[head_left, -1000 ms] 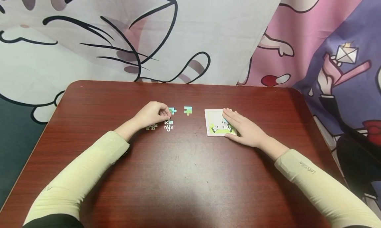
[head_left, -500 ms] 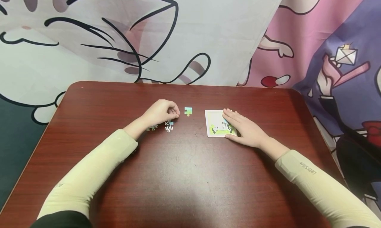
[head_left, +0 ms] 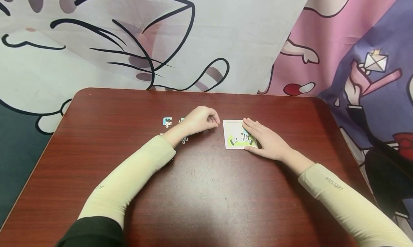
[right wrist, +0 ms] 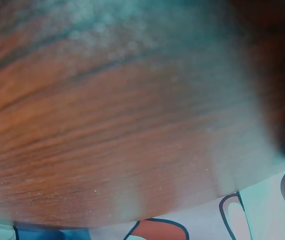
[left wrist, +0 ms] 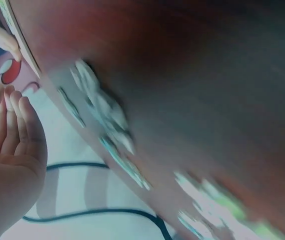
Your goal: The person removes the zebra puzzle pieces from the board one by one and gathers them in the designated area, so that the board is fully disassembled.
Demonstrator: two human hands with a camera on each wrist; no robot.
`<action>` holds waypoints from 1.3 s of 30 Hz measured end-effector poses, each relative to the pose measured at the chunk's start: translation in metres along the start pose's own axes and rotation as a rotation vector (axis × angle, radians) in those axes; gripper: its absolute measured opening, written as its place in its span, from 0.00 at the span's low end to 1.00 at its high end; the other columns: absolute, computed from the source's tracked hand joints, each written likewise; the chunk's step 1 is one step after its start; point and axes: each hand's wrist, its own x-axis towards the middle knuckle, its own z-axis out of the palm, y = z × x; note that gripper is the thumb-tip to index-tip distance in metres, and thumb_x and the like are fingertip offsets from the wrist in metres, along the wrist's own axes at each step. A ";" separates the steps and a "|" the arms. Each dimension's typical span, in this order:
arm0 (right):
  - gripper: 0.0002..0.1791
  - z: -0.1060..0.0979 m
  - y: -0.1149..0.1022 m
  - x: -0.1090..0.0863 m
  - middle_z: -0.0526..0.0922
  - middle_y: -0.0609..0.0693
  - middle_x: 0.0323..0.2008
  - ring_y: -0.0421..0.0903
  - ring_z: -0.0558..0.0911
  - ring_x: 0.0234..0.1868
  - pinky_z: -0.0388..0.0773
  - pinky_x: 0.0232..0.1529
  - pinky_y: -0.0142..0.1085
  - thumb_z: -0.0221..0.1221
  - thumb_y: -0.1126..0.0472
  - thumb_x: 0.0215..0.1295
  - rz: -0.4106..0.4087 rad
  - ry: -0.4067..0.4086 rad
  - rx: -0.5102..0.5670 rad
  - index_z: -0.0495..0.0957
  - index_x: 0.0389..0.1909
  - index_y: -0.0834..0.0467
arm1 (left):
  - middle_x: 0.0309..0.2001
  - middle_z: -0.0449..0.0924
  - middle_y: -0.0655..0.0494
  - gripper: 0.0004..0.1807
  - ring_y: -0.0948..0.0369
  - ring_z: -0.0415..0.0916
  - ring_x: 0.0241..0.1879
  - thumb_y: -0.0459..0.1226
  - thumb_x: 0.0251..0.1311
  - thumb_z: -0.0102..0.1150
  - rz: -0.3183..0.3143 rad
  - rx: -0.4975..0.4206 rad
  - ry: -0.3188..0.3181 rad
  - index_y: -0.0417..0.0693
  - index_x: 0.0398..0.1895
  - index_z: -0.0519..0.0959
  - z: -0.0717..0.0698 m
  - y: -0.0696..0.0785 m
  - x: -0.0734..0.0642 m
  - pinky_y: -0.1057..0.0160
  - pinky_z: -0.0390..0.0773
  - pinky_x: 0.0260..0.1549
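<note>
My left hand (head_left: 201,119) hovers at the table's far half, just left of a square puzzle board (head_left: 235,134). Its thumb and fingers are drawn together at the tips; in the left wrist view the hand (left wrist: 15,145) shows no clear thing between them, so I cannot tell whether they pinch a piece. The palm of my right hand (head_left: 267,141) lies over the board's right part, fingers straight. On the board show zebra legs and green grass. Behind and under the left wrist lie loose jigsaw pieces, one at the back left (head_left: 167,122) and a striped one (head_left: 184,140), partly covered.
The red-brown table (head_left: 200,189) has rounded far corners. A white cloth (head_left: 248,35) with a cartoon cat hangs right behind it, and a pink and purple cloth (head_left: 329,42) hangs at the right. In the left wrist view several pieces (left wrist: 227,205) lie blurred.
My left hand has moved right from the loose pieces toward the board, uncovering the back-left piece and hiding the back-right one. The right hand and board have stayed in place.
</note>
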 end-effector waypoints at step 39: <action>0.47 -0.003 0.010 -0.006 0.57 0.61 0.84 0.58 0.56 0.85 0.43 0.87 0.38 0.67 0.49 0.70 0.029 0.026 0.021 0.58 0.82 0.62 | 0.43 0.90 0.51 0.06 0.61 0.83 0.43 0.32 0.68 0.65 0.055 0.124 -0.095 0.43 0.45 0.88 0.054 0.039 0.049 0.69 0.80 0.46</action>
